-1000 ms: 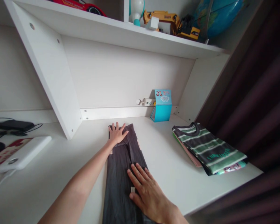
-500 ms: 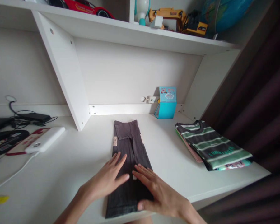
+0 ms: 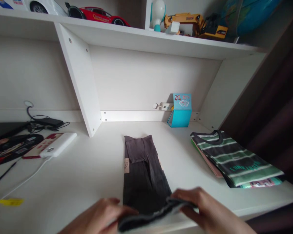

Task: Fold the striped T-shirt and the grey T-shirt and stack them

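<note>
Dark grey trousers lie lengthwise on the white desk, with a flap folded down at the far end and a pale patch on the left side. Their near end is lifted off the desk's front edge. My left hand, blurred, is closed on the left corner of that end. The right corner is pinched between the thumb and fingers of my right hand. Between my hands the raised edge sags slightly.
Right of the trousers lies a stack of folded shirts. A blue desk calendar stands at the back by a socket. On the left are a white power strip, cables and a yellow tag. Toys fill the shelf above.
My hands were lying flat on the trousers. Now they have moved to the near end and gripped its corners, lifting it. The trousers have slid slightly toward me, and the view has shifted left.
</note>
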Demonstrator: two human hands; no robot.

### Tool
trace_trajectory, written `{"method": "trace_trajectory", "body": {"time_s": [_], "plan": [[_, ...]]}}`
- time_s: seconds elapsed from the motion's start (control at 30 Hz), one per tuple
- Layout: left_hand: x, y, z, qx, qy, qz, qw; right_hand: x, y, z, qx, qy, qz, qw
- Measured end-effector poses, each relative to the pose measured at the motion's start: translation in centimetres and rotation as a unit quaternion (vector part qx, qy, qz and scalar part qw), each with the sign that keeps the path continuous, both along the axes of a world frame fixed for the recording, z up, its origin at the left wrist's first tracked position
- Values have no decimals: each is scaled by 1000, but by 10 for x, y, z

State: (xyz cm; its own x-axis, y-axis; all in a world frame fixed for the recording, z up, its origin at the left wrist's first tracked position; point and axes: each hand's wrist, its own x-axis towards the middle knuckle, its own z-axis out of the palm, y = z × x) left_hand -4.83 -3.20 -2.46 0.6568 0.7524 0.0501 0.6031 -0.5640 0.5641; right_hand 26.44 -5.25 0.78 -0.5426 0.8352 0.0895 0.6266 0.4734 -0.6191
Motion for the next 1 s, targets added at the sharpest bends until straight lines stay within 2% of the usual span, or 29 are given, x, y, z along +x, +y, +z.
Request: {"method": "trace_trajectory", "body": {"time_s": [0.07,0.13,0.17,0.23,0.27,0.33,0.43,0.5,0.53,0.63,0.7,0.83,0.93,1.0], "plan": [[11,42,31,-77,-32,42,996,0,48,15,3,32,-46,998],[25,99,45,-134,-93,49,985,-5,110,13,-4,88,-101,991],[32,129,45,-156,-128,65,977,-9,141,7,-27,106,-144,984],[40,181,32,-220,-193,134,947,-19,195,-12,-43,106,-188,975],[42,201,23,-245,-201,176,932,-24,215,-23,-54,102,-203,972],[42,226,4,-265,-196,236,914,-33,242,-42,-64,89,-217,970],[36,236,-13,-272,-189,248,910,-37,258,-59,-52,76,-222,971],[29,236,-16,-279,-191,230,913,-36,263,-63,-33,66,-223,972],[26,238,-18,-263,-173,224,922,-34,264,-64,-24,59,-226,972],[20,246,-23,-135,-57,240,960,-32,269,-69,1,31,-243,970],[21,253,-29,-48,0,257,965,-31,271,-73,7,10,-258,966],[28,261,-38,0,19,236,972,-33,269,-82,-14,-12,-275,961],[36,262,-35,-1,34,198,980,-32,264,-76,-24,3,-268,963],[41,261,-24,10,32,178,983,-28,260,-62,-8,31,-261,965]]}}
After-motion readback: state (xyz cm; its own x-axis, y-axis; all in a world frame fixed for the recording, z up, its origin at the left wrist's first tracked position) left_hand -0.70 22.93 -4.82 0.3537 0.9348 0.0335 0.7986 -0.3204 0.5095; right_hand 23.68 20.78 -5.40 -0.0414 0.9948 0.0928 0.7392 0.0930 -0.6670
